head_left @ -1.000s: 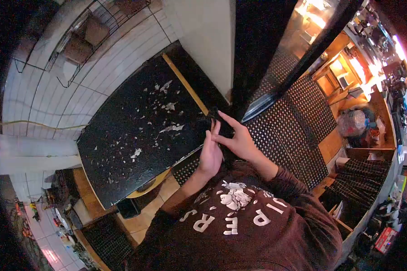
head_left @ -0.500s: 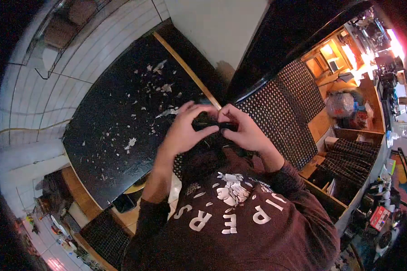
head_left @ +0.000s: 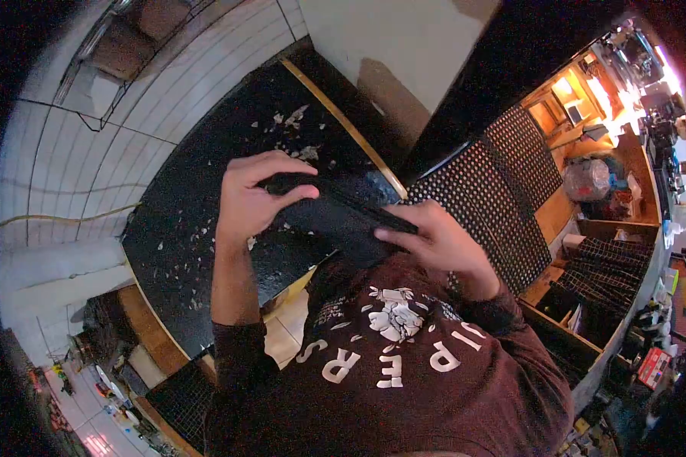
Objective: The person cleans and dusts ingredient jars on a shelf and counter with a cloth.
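Stretched between my two hands is a black cloth-like piece (head_left: 341,221), hanging down in front of my dark printed shirt (head_left: 396,335). Fingers and thumb of my left hand (head_left: 259,194) pinch its upper left edge. Its right end is pinched by my right hand (head_left: 434,236), which is a little lower. What exactly the piece is cannot be made out. Behind it lies a black tabletop (head_left: 168,251) strewn with small pale scraps (head_left: 293,122).
A wooden strip (head_left: 343,122) runs along the tabletop's far side. Perforated black mats (head_left: 495,198) lie at the right, beside a large clear bottle (head_left: 585,180) and open wooden compartments. A tiled wall (head_left: 160,91) stands at the left.
My hands, close together before, have moved apart, the left one outward to the left. The black piece is now spread open between them. The view has shifted slightly.
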Motion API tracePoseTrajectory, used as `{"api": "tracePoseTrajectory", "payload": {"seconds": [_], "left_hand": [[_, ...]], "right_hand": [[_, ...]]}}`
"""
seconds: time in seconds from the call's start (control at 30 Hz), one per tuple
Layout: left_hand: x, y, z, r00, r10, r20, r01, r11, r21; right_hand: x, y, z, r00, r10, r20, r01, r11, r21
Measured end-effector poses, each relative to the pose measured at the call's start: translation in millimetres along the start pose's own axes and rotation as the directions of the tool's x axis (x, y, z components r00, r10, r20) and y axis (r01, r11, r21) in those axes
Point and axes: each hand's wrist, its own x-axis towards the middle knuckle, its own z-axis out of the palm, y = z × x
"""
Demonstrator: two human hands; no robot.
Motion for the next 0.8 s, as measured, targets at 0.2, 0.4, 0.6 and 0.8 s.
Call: {"api": "tracePoseTrajectory", "payload": {"seconds": [0.2, 0.4, 0.6, 0.8], "left_hand": [[27.2, 51.3, -22.5, 0.924, 0.33, 0.193, -0.225, 0.879, -0.421], [104.2, 66.5, -18.0, 0.833, 0.467, 0.298, -0.453, 0.884, -0.119], [151.1, 4.9, -43.6, 0.895, 0.14, 0.423, -0.16, 0.987, 0.01], [218.2, -70.4, -42.8, 0.935, 0.23, -0.269, -0.072, 0.868, 0.491]], "right_hand": [[39.4, -27.1, -43.9, 0.446, -0.751, 0.487, 0.203, 0.615, 0.762], [54.5, -14.3, 22.5, 0.77, -0.627, -0.118, -0.124, -0.328, 0.937], [138.4, -35.1, 31.6, 0.742, -0.665, -0.089, -0.11, -0.251, 0.962], [125.4, -23.5, 31.0, 0.757, -0.644, -0.114, -0.053, -0.234, 0.971]]}}
